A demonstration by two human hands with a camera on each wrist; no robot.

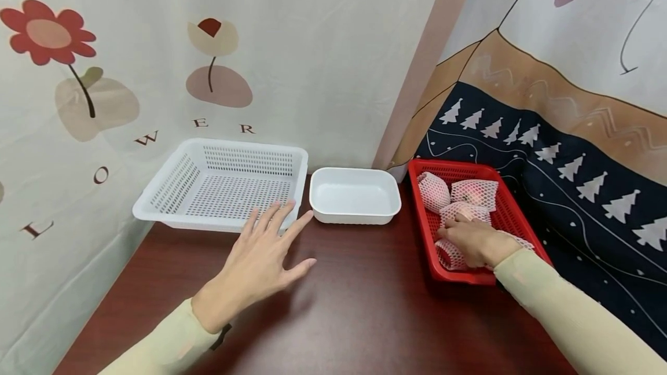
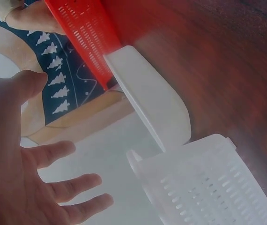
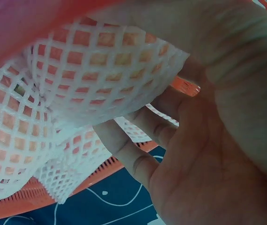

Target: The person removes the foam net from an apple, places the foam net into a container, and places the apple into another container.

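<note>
My right hand [image 1: 476, 242] reaches down into a red basket [image 1: 521, 224] and grips a pinkish fruit in a white foam net [image 3: 105, 65]. In the right wrist view its fingers and thumb curve round the netting. Other netted fruits [image 1: 434, 191] lie beside it, against the basket's walls. My left hand [image 1: 260, 253] is held over the table with its fingers spread and nothing in them. Its fingertips overlap the near right corner of a white slotted basket [image 1: 174, 219] in the head view.
Between the two baskets stands a small white tub [image 1: 356, 218]. All three containers are lined up along the back of the dark red-brown table [image 1: 354, 317]. Behind them hangs a printed curtain [image 1: 323, 74], and a navy cloth with white trees [image 1: 568, 190] borders the right side.
</note>
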